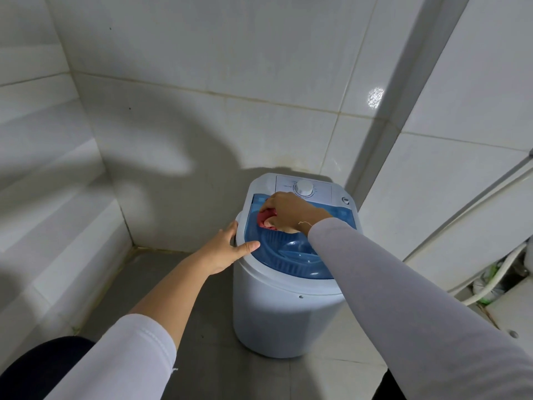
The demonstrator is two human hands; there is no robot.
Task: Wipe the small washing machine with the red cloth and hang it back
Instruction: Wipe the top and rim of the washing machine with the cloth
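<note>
small washing machine point(284, 313) standing on the floor in the tiled corner, blue lid point(291, 252) facing up. right hand point(288, 210) curled round the bunched red cloth point(266, 219), pressing it onto the lid's far-left part, just short of the white dial point(304, 188). left hand point(227, 246) relaxed, fingers fairly straight, laid over the machine's left rim, thumb resting on the lid edge, gripping nothing, probably steadying the tub. wiping under way, hanging not yet done. most of the lid unwiped by the look of it, lying nearer than the cloth and to its right, so likely next stroke drawn back toward the body, across the ribbed centre. right hand nearer the work; hanging place not in view.
</note>
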